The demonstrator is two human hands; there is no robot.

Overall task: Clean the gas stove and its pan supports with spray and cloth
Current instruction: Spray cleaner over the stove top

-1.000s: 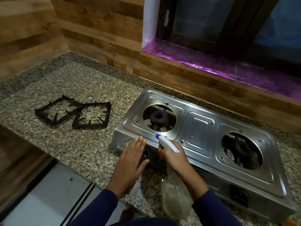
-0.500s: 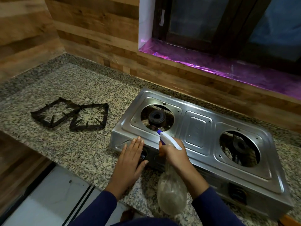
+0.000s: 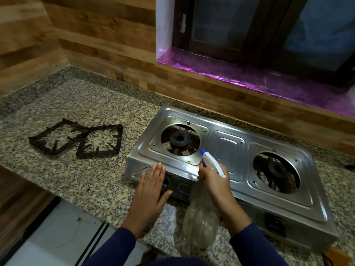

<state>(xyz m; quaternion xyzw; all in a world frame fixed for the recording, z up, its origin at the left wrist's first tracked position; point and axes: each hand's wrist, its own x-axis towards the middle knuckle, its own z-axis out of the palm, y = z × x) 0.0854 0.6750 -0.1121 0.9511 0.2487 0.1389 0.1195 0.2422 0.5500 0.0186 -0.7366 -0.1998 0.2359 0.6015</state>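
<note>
Translucent plastic spray bottle gripped at neck by right hand, fingers curled round it. Blue nozzle tip aimed toward 11 o'clock at left burner; bottle body hanging toward 6 o'clock below wrist. Left hand flat, fingers straight and together, fingertips resting on front-left edge of steel gas stove. Stove set on granite countertop. Two black pan supports lying on countertop at 9 o'clock of stove, apart from it, corners overlapping. Purple-lit window sill at 12 o'clock.
</note>
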